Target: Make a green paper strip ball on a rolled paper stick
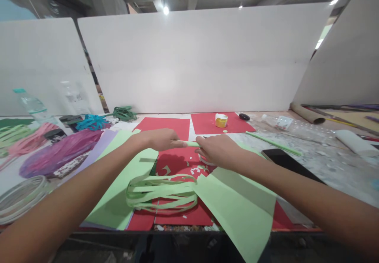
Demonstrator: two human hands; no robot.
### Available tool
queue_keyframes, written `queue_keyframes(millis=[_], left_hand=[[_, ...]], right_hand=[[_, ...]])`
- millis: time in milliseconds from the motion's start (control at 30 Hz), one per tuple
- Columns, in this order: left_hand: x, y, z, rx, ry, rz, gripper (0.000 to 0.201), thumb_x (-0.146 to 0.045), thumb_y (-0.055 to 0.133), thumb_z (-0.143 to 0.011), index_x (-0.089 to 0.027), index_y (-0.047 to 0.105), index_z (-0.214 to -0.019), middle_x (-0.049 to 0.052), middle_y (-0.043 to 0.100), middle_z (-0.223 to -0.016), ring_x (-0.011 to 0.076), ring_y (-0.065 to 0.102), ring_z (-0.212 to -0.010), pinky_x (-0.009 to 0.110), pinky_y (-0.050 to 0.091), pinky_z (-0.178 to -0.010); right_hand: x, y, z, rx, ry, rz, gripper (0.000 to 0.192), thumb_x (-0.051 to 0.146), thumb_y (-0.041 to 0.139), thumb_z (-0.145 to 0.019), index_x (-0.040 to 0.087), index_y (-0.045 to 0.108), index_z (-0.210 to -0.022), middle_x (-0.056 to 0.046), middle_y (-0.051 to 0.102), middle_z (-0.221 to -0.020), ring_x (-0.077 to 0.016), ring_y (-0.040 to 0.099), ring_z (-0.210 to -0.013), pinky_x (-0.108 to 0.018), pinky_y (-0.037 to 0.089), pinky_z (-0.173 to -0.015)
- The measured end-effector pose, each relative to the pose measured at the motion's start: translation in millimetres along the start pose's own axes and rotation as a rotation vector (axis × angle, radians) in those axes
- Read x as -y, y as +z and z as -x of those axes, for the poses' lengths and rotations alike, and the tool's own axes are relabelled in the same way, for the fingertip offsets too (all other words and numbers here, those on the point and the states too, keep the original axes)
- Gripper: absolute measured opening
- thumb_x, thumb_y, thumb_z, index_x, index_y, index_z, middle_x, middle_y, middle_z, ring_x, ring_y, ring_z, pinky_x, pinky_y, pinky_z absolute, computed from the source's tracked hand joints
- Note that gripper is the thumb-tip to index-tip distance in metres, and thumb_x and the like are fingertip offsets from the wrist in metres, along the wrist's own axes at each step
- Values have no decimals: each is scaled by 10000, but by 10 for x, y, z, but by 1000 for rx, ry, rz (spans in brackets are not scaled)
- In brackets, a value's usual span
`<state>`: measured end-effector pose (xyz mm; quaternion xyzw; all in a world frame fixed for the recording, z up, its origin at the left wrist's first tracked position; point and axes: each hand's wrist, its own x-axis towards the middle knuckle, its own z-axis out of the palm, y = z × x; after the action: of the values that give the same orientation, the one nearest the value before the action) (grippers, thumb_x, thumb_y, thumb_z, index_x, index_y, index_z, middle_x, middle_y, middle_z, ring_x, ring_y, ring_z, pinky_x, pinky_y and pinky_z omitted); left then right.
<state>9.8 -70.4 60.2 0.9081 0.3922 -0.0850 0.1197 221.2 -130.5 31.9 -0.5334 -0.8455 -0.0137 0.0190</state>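
Together, both hands pinch a rolled green paper strip (189,143) above red paper.
Left hand (161,138) and right hand (217,149) each grip one end; its long axis runs left-right over the surface (322,164).

Craft workshop: coloured paper sheets (166,127) and partition boards (201,58).
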Motion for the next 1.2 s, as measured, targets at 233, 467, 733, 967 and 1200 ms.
queue_keyframes(millis=[233,467,733,967,1200], left_hand=[[-299,71,59,-345,16,-584,422,-572,457,-932,-186,596,-831,45,612,-676,158,525,-553,283,224,-501],[-251,41,23,-223,-37,-382,507,-605,366,-942,-188,559,-728,40,576,-617,144,466,-491,282,254,-494],[-331,0,71,-96,20,-258,523,-628,399,-918,-190,562,-684,33,562,-598,139,436,-468,273,247,-471],[-493,85,135,-261,137,-662,386,-513,375,-980,-202,604,-961,74,667,-802,179,559,-584,279,246,-499],[-204,-16,63,30,-87,-15,522,-594,305,-946,-196,470,-651,34,549,-632,128,435,-479,277,322,-477]], right_hand=[[-390,-105,-54,740,-82,-931,457,510,355,-955,214,255,-621,69,214,-572,-87,163,-483,-238,179,-451],[-210,-84,123,292,-63,-483,261,396,441,-933,206,455,-756,8,485,-628,-121,416,-541,-257,300,-516],[-138,-104,136,274,-24,-397,410,454,395,-947,196,403,-628,5,458,-590,-113,384,-508,-264,264,-498],[-439,-94,121,915,-97,-1078,501,602,216,-970,217,428,-729,68,340,-534,-90,298,-424,-234,314,-442],[-183,-305,268,-338,43,-329,340,393,312,-986,183,569,-1057,-121,634,-1112,-250,561,-999,-386,425,-850]])
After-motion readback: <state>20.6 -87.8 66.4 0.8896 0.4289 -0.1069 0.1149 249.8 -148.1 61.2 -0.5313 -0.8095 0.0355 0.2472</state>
